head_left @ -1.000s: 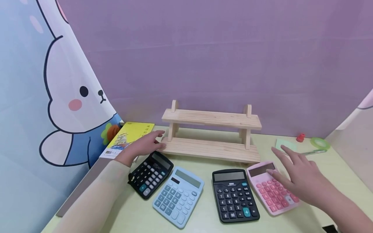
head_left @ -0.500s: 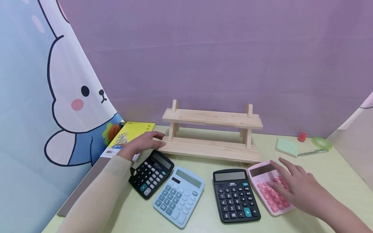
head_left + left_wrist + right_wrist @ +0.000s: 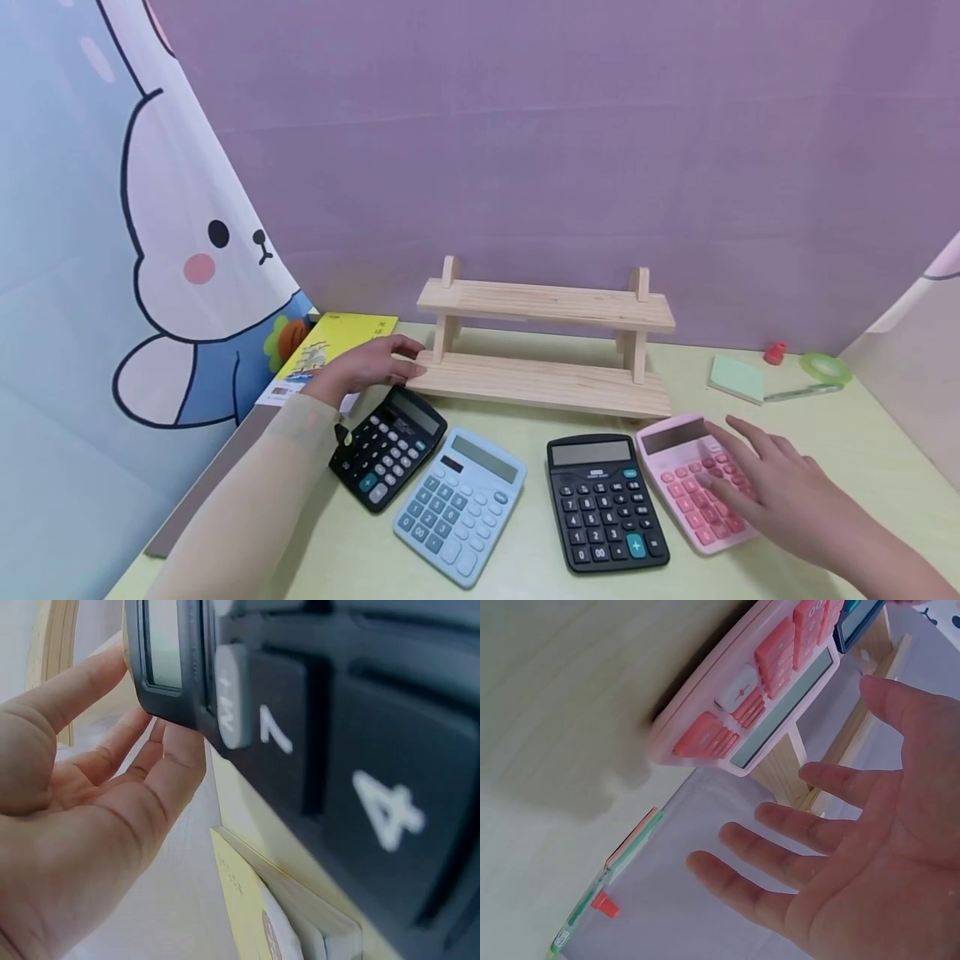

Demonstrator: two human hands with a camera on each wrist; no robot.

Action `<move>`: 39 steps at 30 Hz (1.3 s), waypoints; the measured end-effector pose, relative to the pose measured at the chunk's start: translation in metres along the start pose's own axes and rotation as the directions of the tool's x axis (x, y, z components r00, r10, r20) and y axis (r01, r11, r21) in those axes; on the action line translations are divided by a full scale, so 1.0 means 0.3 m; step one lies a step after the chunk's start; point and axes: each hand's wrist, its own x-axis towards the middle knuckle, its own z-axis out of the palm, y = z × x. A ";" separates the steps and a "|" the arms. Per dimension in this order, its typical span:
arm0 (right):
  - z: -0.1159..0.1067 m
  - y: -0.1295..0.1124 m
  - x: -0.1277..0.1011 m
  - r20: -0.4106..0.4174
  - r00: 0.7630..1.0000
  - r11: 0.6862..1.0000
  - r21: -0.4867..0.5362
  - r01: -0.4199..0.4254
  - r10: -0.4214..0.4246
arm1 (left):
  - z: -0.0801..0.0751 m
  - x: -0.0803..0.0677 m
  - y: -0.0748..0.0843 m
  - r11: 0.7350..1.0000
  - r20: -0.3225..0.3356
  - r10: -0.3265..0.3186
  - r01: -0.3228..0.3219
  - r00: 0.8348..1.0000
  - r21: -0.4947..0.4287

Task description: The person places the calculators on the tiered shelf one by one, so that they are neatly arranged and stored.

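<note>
Our open right hand (image 3: 780, 492) hovers over the pink calculator (image 3: 693, 483) on the counter (image 3: 862, 450), left hand (image 3: 367, 367) open between the small black calculator (image 3: 386, 446) and wooden shelf (image 3: 543, 346), beside a yellow book (image 3: 326, 350).

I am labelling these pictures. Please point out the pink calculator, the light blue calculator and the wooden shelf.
pink calculator (image 3: 678, 467): head view, on its pink keys left of the hand.
light blue calculator (image 3: 459, 505): head view, middle of its keypad.
wooden shelf (image 3: 540, 385): head view, on the lower board.
</note>
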 end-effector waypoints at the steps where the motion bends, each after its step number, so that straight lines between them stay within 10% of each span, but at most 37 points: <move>1: 0.001 0.001 -0.001 0.000 1.000 1.000 0.003 0.000 0.000 | -0.002 -0.002 0.000 1.000 0.000 -0.001 0.001 1.000 0.005; 23: 0.061 -0.038 -0.014 0.250 0.963 0.995 -0.030 -0.092 0.097 | -0.003 -0.003 -0.006 0.999 -0.026 0.019 -0.018 0.999 0.030; 39: 0.074 -0.056 -0.002 0.184 0.974 0.989 0.034 -0.142 0.134 | -0.018 -0.018 -0.004 0.999 0.008 0.035 -0.035 0.999 -0.016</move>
